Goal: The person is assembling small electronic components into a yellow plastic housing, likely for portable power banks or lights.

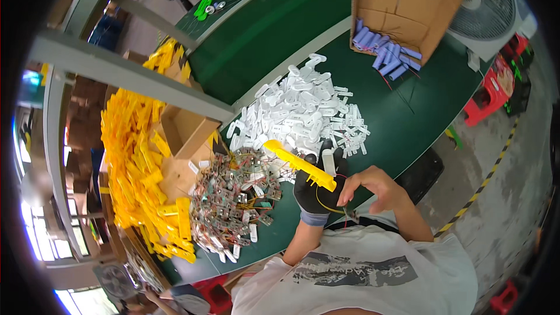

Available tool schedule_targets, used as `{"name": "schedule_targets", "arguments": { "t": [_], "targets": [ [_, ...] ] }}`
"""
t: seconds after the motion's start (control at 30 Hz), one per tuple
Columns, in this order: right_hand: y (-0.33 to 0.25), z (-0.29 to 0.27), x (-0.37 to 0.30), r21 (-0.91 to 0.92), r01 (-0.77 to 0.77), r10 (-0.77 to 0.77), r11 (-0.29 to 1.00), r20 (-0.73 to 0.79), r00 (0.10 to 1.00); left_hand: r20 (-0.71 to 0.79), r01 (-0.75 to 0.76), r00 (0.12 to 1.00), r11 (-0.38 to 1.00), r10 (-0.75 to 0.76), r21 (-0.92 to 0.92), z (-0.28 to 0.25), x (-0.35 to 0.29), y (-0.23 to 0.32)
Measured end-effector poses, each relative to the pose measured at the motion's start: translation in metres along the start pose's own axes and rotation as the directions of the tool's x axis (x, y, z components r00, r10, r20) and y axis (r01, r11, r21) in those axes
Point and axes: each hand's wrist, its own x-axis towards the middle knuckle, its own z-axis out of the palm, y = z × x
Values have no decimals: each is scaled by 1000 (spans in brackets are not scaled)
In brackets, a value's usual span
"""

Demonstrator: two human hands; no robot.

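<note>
In my left hand (312, 192), which wears a dark glove, lies a long yellow plastic casing (303, 166), slanting across the fingers. A small white plastic piece (329, 162) is held in the same hand, just right of the casing. Thin wires run from the casing's near end down to a small circuit board (350, 214) hanging below. Bare and curled, my right hand (376, 189) has its thumb and forefinger drawn together at the wires beside the casing; the exact pinch is hard to see.
A heap of white plastic parts (297, 105) covers the green table (402, 116). Wired circuit boards (233, 192) are piled left of my hands, with yellow casings (137, 163) beyond. A cardboard box (408, 0) with purple cylindrical cells (388, 52) and a fan (484, 3) stand far right.
</note>
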Motion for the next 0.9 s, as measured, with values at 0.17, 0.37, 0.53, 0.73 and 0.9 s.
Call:
{"name": "schedule_targets", "arguments": {
  "t": [0.17,0.37,0.53,0.73,0.9],
  "targets": [
    [-1,3,0,-460,-250,23,852,-445,895,90,22,996,1000,-24,19,20,0,1],
    [19,21,15,-530,-266,-81,805,-542,836,190,-232,969,858,161,459,31,10,-1],
    [11,22,24,-595,-185,-176,782,-496,850,-2,-166,981,844,194,509,46,15,-7],
    [18,12,33,-529,-87,-262,844,-549,794,40,-258,954,749,297,610,59,32,-12],
    [-13,-8,25,-612,-85,-189,786,-370,910,284,-440,863,347,417,828,90,48,23]
  ]
}}
